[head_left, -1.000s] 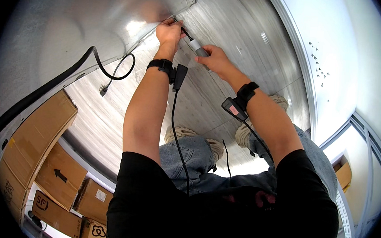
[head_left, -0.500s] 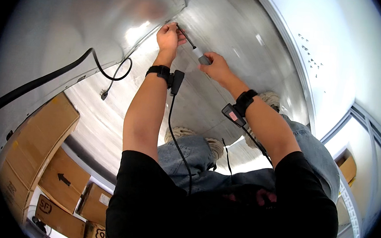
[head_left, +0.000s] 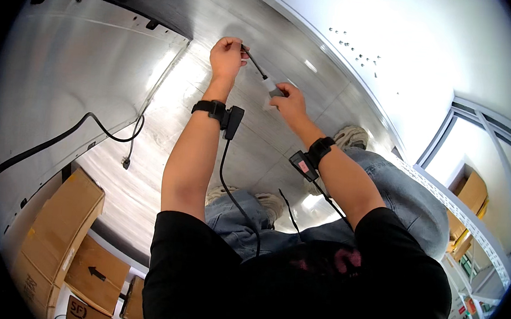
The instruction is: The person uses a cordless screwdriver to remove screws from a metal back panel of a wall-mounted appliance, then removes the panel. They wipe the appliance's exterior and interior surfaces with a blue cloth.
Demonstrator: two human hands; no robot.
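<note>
My right hand (head_left: 290, 102) grips the grey-and-white handle of a slim screwdriver (head_left: 257, 66). Its dark shaft slants up and left to my left hand (head_left: 227, 57), whose fingers are pinched at the far end. Whether a bit or screw sits between those fingertips is hidden. Both hands are held out over the grey wood-look floor (head_left: 250, 153), beyond my bent knees. Each wrist wears a black strap with a small cabled box. Left of my left hand stands a large metal panel or cabinet side (head_left: 90, 71).
Several small screws (head_left: 361, 48) lie scattered on a white surface at the upper right. A black cable (head_left: 61, 140) loops from the metal panel, with its plug (head_left: 126, 163) on the floor. Cardboard boxes (head_left: 60, 235) stand lower left; a white perforated rail (head_left: 464, 218) runs at right.
The view has shifted, so the cabinet's upper corner and more of the floor beyond it show. My left hand now appears clear of the panel's edge. Both hands keep hold of the screwdriver.
</note>
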